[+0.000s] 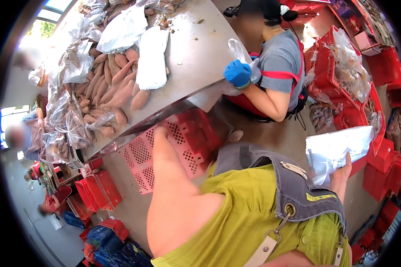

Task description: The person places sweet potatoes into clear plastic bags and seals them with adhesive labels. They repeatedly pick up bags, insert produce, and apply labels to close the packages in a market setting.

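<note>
My right hand (343,169) grips a stack of white plastic bags (339,152) out to the right of my body. My left arm reaches forward, and my left hand (160,132) is at the table's edge, over a pink perforated plastic crate (143,150). Its fingers are blurred, so I cannot tell whether they hold the crate. Sweet potatoes (108,81) are heaped on the metal table (190,50) ahead. Two more white bag stacks, one folded (152,58) and one wider (123,30), rest on the heap.
Across from me a person wearing a blue glove (238,72) holds a clear plastic bag (237,50). Red crates (324,71) with plastic-wrapped goods stand at the right. More red crates (98,190) are on the floor at the left. Bagged sweet potatoes (55,147) lie at the table's left end.
</note>
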A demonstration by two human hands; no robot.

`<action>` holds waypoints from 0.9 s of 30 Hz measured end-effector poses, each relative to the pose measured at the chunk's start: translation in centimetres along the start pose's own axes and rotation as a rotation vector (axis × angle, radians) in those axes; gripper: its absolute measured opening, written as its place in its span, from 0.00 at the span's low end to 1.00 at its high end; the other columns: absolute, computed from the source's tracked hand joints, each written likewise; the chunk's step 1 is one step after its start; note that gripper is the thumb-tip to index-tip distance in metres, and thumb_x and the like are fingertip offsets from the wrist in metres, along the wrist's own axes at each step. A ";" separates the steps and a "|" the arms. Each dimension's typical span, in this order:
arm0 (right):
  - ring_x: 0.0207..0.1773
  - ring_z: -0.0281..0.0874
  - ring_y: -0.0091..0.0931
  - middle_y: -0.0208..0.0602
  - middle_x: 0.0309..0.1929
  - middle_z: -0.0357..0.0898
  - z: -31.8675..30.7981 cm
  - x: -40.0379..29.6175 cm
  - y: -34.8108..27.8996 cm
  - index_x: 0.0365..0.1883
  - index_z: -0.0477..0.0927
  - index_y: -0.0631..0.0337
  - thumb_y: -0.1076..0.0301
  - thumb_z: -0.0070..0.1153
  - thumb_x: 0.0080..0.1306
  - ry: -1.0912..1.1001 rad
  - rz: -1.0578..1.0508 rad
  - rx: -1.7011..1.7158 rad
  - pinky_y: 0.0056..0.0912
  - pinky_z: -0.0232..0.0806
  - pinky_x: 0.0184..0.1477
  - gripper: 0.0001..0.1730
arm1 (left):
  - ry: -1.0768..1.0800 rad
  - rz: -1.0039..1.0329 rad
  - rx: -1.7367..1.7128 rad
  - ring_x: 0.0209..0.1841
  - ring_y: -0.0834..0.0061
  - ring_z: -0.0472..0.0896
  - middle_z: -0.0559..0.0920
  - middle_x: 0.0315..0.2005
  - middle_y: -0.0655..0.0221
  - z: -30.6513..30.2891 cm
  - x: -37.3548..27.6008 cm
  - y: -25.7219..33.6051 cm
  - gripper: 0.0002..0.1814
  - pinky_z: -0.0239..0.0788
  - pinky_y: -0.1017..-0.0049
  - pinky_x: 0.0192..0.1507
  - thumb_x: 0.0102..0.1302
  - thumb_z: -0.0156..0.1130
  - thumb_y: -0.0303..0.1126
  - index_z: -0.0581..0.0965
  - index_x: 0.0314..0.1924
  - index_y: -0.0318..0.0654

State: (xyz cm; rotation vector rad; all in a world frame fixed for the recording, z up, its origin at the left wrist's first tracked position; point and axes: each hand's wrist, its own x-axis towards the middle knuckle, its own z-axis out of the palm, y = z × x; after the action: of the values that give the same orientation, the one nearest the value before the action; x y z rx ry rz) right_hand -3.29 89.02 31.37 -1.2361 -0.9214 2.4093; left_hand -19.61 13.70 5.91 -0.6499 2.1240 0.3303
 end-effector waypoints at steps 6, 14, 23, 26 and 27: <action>0.61 0.67 0.38 0.39 0.59 0.71 -3.4 1.4 0.1 0.59 0.68 0.63 0.61 0.47 0.65 -0.017 0.048 0.035 0.46 0.57 0.64 0.25 | 0.223 -0.168 -0.033 0.26 0.64 0.76 0.78 0.28 0.58 2.0 1.0 -4.4 0.41 0.69 0.65 0.26 0.52 0.54 0.18 0.55 0.67 0.48; 0.63 0.64 0.40 0.42 0.60 0.69 -5.5 1.7 2.9 0.59 0.68 0.64 0.61 0.49 0.65 -0.011 0.079 0.182 0.50 0.54 0.66 0.26 | 0.404 -0.173 -0.250 0.17 0.69 0.76 0.81 0.25 0.60 1.3 0.3 -11.0 0.37 0.65 0.67 0.16 0.58 0.54 0.24 0.56 0.67 0.50; 0.63 0.64 0.40 0.40 0.61 0.69 -5.9 -2.6 0.4 0.60 0.67 0.62 0.60 0.51 0.62 0.060 -0.020 0.274 0.51 0.53 0.66 0.29 | 0.261 -0.169 -0.241 0.19 0.66 0.77 0.80 0.26 0.56 0.6 -0.8 -4.2 0.29 0.67 0.66 0.21 0.55 0.52 0.23 0.68 0.61 0.45; 0.64 0.63 0.40 0.41 0.62 0.67 -5.0 -2.9 0.4 0.61 0.67 0.62 0.60 0.51 0.63 0.074 -0.035 0.295 0.54 0.52 0.66 0.29 | 0.111 0.101 0.316 0.32 0.60 0.81 0.82 0.34 0.50 -2.0 -0.3 -6.6 0.12 0.71 0.64 0.34 0.56 0.54 0.28 0.83 0.38 0.39; 0.64 0.63 0.40 0.40 0.62 0.67 -5.2 -3.2 -0.3 0.61 0.67 0.61 0.60 0.51 0.63 0.100 -0.079 0.295 0.54 0.52 0.66 0.29 | 0.259 0.160 0.163 0.34 0.59 0.81 0.82 0.34 0.51 -1.3 -0.6 -3.5 0.11 0.71 0.64 0.36 0.56 0.55 0.29 0.82 0.37 0.38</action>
State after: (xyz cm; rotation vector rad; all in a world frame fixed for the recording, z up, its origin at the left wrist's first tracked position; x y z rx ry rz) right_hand 2.81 89.78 31.36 -1.1725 -0.5505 2.2965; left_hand -18.25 10.34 7.17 -0.4482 2.4281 0.1631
